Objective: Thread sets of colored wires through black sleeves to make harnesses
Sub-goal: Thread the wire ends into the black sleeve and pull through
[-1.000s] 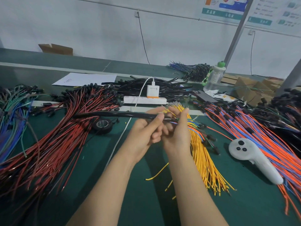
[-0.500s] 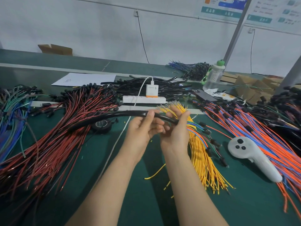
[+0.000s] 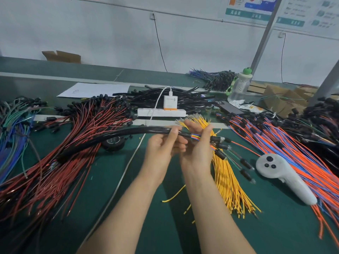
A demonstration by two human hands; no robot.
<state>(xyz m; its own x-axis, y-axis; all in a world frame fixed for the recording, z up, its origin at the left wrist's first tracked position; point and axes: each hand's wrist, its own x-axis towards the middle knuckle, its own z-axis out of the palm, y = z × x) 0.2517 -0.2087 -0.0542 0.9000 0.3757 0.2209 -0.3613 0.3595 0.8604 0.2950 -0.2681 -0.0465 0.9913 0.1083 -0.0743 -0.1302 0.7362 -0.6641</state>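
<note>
Now your left hand [image 3: 163, 149] pinches the black sleeve [image 3: 132, 130]; your right hand [image 3: 198, 151] grips colored wires [image 3: 195, 137] at its right end.

Both bare forearms reach forward, wrists near each other. The left hand [image 3: 161, 149] pinches the black sleeve [image 3: 128, 131] between thumb and fingers; the right hand [image 3: 198, 153], thumb raised, grips the colored wires [image 3: 195, 137].

Soft even light, slight blur, wide-angle bending at edges.
</note>
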